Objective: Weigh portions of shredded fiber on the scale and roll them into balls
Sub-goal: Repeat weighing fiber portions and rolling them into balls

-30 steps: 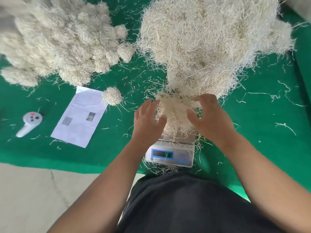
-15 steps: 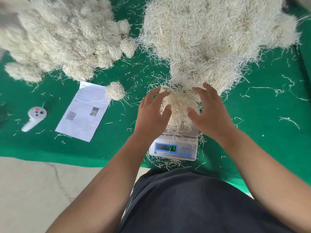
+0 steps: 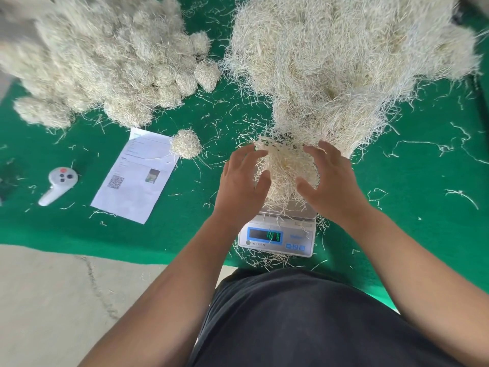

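Observation:
A small white digital scale [image 3: 276,235] with a lit green display stands on the green mat in front of me. A loose portion of pale shredded fiber [image 3: 287,170] sits on its pan. My left hand [image 3: 242,182] cups the portion's left side with spread fingers. My right hand [image 3: 332,181] cups its right side the same way. Behind the scale rises a big heap of loose fiber [image 3: 338,62]. A pile of rolled fiber balls [image 3: 105,62] lies at the back left, and one single ball [image 3: 186,143] rests by a paper sheet.
A printed sheet with a QR code [image 3: 137,176] lies left of the scale. A white handheld controller [image 3: 59,186] lies further left. Stray fiber strands litter the green mat [image 3: 423,194]. Bare concrete floor [image 3: 66,300] begins at the mat's near-left edge.
Both hands have stayed around the portion on the scale, with the fingers spreading and shifting a little up its sides. The camera view has shifted slightly.

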A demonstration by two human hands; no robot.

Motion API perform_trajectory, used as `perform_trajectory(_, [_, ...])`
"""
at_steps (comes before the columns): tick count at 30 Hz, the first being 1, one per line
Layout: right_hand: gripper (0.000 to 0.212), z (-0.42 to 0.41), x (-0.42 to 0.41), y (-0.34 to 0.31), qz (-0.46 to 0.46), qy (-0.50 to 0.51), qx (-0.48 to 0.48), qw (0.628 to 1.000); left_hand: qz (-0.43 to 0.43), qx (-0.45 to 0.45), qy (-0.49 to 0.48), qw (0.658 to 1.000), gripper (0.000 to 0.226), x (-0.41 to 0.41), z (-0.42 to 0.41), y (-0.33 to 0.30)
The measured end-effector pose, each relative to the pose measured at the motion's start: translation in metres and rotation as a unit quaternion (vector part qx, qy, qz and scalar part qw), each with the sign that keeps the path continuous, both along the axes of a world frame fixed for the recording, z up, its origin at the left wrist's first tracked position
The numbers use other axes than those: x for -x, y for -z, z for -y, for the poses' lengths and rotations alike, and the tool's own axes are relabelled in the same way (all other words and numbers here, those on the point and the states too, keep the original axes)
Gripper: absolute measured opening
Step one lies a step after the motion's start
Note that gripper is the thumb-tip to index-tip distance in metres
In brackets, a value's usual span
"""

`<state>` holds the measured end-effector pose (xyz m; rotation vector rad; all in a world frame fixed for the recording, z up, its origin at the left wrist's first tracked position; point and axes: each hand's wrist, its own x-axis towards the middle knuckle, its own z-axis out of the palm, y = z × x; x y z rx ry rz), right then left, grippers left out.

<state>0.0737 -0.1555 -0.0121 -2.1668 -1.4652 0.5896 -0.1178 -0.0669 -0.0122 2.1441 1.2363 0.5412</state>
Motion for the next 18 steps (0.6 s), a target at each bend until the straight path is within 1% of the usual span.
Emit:
perform_trajectory(3, [0.082, -0.006, 0.002, 0.016, 0.005, -0.009, 0.016, 1.0, 0.013, 0.037, -0.012, 0.999, 0.047, -0.001, -0.004, 0.013])
perform_trajectory(4, [0.088, -0.01, 0.006, 0.023, 0.009, -0.025, 0.036, 0.999, 0.011, 0.069, -0.021, 0.997, 0.052, -0.004, -0.006, 0.018])
perform_trajectory(6, [0.094, -0.016, 0.015, 0.04, 0.04, -0.077, 0.095, 0.992, -0.027, 0.146, -0.05, 0.988, 0.065, -0.015, -0.01, 0.026])
perform_trajectory(7, [0.092, -0.018, 0.018, 0.048, 0.054, -0.094, 0.113, 0.988, -0.054, 0.176, -0.063, 0.981, 0.07, -0.021, -0.013, 0.028])
perform_trajectory(8, [0.085, -0.021, 0.019, 0.054, 0.058, -0.097, 0.109, 0.988, -0.074, 0.193, -0.072, 0.976, 0.074, -0.027, -0.015, 0.031])
perform_trajectory(9, [0.077, -0.024, 0.019, 0.057, 0.039, -0.083, 0.093, 0.991, -0.081, 0.202, -0.075, 0.973, 0.076, -0.033, -0.017, 0.032])
perform_trajectory(11, [0.066, -0.031, 0.019, 0.048, -0.065, -0.042, 0.063, 0.995, -0.061, 0.217, -0.065, 0.972, 0.075, -0.045, -0.02, 0.029])
perform_trajectory(12, [0.061, -0.036, 0.019, 0.04, -0.133, -0.025, 0.046, 0.99, -0.025, 0.241, -0.063, 0.968, 0.075, -0.053, -0.02, 0.023])
perform_trajectory(13, [0.056, -0.041, 0.02, 0.03, -0.21, 0.003, 0.015, 0.978, 0.038, 0.279, -0.074, 0.957, 0.077, -0.061, -0.017, 0.013])
perform_trajectory(15, [0.051, -0.052, 0.025, 0.0, -0.334, 0.083, -0.073, 0.936, 0.201, 0.345, -0.126, 0.908, 0.08, -0.077, -0.012, -0.007])
perform_trajectory(16, [0.053, -0.057, 0.027, -0.016, -0.367, 0.122, -0.119, 0.915, 0.258, 0.351, -0.147, 0.888, 0.072, -0.084, -0.012, -0.018])
perform_trajectory(17, [0.059, -0.063, 0.027, -0.034, -0.385, 0.146, -0.155, 0.898, 0.297, 0.349, -0.162, 0.874, 0.06, -0.09, -0.015, -0.033])
perform_trajectory(18, [0.065, -0.066, 0.026, -0.049, -0.406, 0.143, -0.181, 0.884, 0.33, 0.351, -0.173, 0.859, 0.05, -0.096, -0.022, -0.044])
